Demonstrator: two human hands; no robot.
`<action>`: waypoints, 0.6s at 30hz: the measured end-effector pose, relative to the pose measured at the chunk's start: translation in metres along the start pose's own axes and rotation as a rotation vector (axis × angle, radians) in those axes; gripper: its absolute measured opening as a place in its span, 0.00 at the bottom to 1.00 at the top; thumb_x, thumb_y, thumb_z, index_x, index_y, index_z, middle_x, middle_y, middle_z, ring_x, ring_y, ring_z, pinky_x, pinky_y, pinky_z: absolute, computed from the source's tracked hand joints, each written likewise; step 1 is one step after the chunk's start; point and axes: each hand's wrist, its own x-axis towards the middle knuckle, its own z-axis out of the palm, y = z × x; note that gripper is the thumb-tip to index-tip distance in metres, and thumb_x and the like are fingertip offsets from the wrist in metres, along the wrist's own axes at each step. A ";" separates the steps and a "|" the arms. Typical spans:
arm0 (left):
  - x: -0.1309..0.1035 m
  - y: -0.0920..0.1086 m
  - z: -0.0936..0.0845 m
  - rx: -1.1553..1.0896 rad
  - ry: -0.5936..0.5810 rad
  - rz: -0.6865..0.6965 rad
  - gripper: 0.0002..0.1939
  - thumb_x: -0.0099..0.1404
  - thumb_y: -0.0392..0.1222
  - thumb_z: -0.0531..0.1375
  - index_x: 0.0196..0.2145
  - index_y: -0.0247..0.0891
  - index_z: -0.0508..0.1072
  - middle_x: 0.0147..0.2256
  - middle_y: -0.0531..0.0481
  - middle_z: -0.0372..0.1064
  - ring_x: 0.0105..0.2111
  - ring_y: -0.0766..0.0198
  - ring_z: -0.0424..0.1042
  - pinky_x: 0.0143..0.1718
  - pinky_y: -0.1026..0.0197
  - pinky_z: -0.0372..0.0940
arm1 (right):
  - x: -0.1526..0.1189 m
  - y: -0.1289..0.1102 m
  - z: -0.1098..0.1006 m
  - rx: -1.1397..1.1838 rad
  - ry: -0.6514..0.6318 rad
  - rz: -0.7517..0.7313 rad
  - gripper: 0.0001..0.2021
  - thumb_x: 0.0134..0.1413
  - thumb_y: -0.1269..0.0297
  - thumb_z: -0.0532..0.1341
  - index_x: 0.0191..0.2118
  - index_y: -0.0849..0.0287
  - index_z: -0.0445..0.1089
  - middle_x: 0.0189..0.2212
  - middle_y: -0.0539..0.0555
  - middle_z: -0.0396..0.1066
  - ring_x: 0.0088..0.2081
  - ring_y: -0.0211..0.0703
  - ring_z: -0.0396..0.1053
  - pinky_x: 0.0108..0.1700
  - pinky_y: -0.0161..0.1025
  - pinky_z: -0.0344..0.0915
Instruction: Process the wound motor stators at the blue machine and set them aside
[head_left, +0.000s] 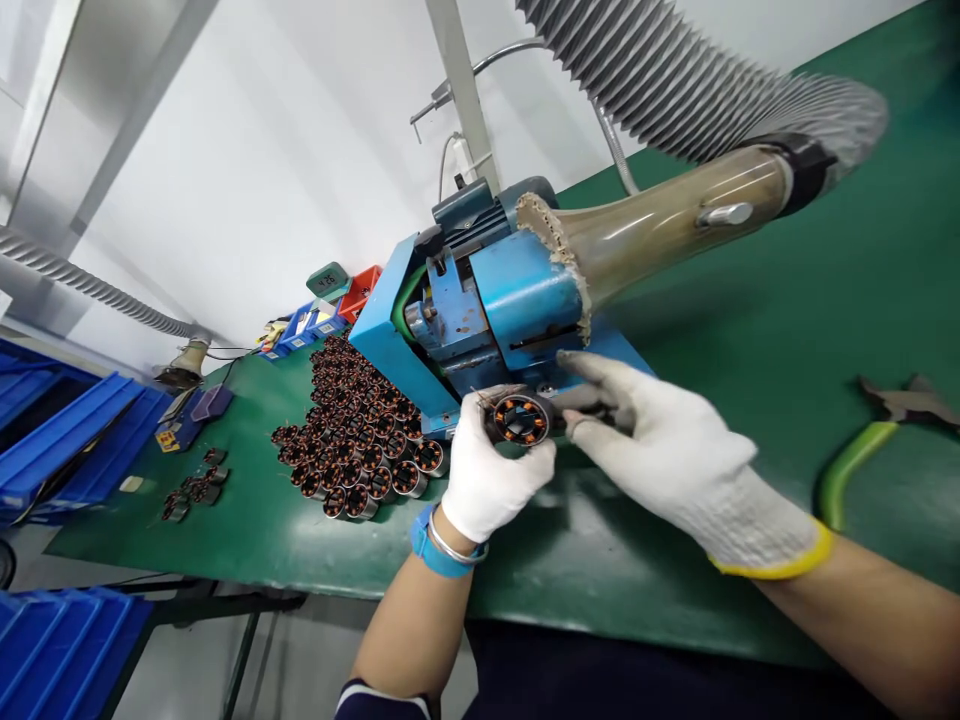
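My left hand [491, 470], in a white glove with a blue band at the wrist, grips a motor stator [520, 420]. The stator is a dark ring with copper windings, its round opening facing me, and thin wire ends stick out at its upper left. Close to the stator's right side is my right hand [660, 440], in a white knit glove with a yellow cuff and grey-stained fingertips. Its index finger stretches along the front of a blue motor-driven machine [525, 290]. The thumb and another finger come together beside the stator; what they pinch is hidden.
Many stators [360, 430] stand crowded left of the machine, with a few more [196, 490] farther left. Green-handled pliers [862, 460] lie at the right on the green table [720, 330]. A suction duct [675, 220] joins the machine. Blue bins [75, 430] are at far left.
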 end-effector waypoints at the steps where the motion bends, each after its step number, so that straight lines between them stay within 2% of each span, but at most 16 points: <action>1: 0.000 -0.001 0.000 0.021 0.010 -0.004 0.24 0.50 0.34 0.69 0.45 0.40 0.70 0.42 0.47 0.77 0.42 0.57 0.77 0.51 0.52 0.73 | 0.003 -0.003 -0.005 0.080 0.013 0.013 0.27 0.55 0.62 0.63 0.61 0.57 0.69 0.37 0.56 0.81 0.38 0.52 0.82 0.45 0.49 0.82; 3: 0.002 -0.002 0.000 0.010 0.012 -0.030 0.23 0.51 0.35 0.69 0.45 0.40 0.70 0.42 0.47 0.77 0.41 0.58 0.78 0.49 0.53 0.73 | 0.007 -0.006 -0.012 0.178 0.026 -0.014 0.29 0.54 0.61 0.64 0.62 0.57 0.67 0.38 0.56 0.81 0.39 0.52 0.81 0.42 0.47 0.82; 4: 0.003 -0.002 -0.001 -0.010 0.004 -0.045 0.23 0.51 0.36 0.69 0.45 0.40 0.70 0.42 0.47 0.77 0.41 0.58 0.78 0.49 0.53 0.74 | 0.008 -0.005 -0.013 0.150 0.021 -0.062 0.32 0.53 0.61 0.64 0.65 0.56 0.65 0.41 0.56 0.81 0.42 0.52 0.81 0.45 0.48 0.82; 7: 0.004 -0.001 -0.003 -0.034 -0.039 -0.045 0.24 0.50 0.37 0.69 0.45 0.40 0.69 0.43 0.47 0.77 0.42 0.57 0.78 0.49 0.54 0.74 | 0.006 0.002 -0.009 -0.162 -0.048 -0.251 0.37 0.52 0.64 0.63 0.70 0.54 0.62 0.54 0.59 0.78 0.53 0.58 0.78 0.58 0.55 0.77; 9: 0.003 0.002 -0.003 0.011 -0.085 -0.016 0.24 0.48 0.35 0.69 0.44 0.40 0.69 0.41 0.48 0.77 0.41 0.57 0.78 0.47 0.54 0.74 | 0.003 0.005 -0.005 -0.336 -0.098 -0.339 0.33 0.53 0.66 0.60 0.67 0.54 0.67 0.55 0.59 0.78 0.54 0.61 0.78 0.59 0.59 0.76; 11: 0.001 0.006 -0.003 0.070 -0.130 0.009 0.24 0.47 0.34 0.68 0.43 0.41 0.69 0.40 0.49 0.77 0.39 0.57 0.77 0.45 0.55 0.74 | 0.002 0.003 -0.006 -0.333 -0.094 -0.331 0.27 0.56 0.65 0.58 0.62 0.55 0.72 0.48 0.58 0.81 0.47 0.60 0.81 0.53 0.57 0.79; 14: 0.000 0.008 -0.003 0.136 -0.144 0.011 0.24 0.47 0.33 0.68 0.43 0.41 0.69 0.39 0.49 0.77 0.38 0.58 0.77 0.44 0.55 0.74 | 0.004 -0.004 -0.015 -0.078 0.001 -0.213 0.25 0.59 0.63 0.60 0.62 0.55 0.70 0.40 0.56 0.81 0.38 0.53 0.81 0.44 0.49 0.82; 16: 0.001 0.009 -0.003 0.139 -0.128 -0.006 0.23 0.47 0.34 0.67 0.42 0.41 0.69 0.38 0.50 0.77 0.38 0.58 0.77 0.44 0.55 0.74 | 0.005 -0.007 -0.020 -0.015 0.003 -0.208 0.30 0.57 0.64 0.61 0.66 0.55 0.66 0.43 0.56 0.80 0.40 0.52 0.81 0.45 0.48 0.82; 18: 0.002 0.009 -0.004 0.116 -0.116 -0.020 0.23 0.47 0.33 0.67 0.41 0.41 0.68 0.38 0.49 0.77 0.38 0.58 0.77 0.44 0.55 0.74 | 0.005 -0.005 -0.019 -0.173 -0.066 -0.283 0.36 0.52 0.65 0.62 0.69 0.55 0.64 0.50 0.58 0.79 0.47 0.56 0.80 0.51 0.52 0.80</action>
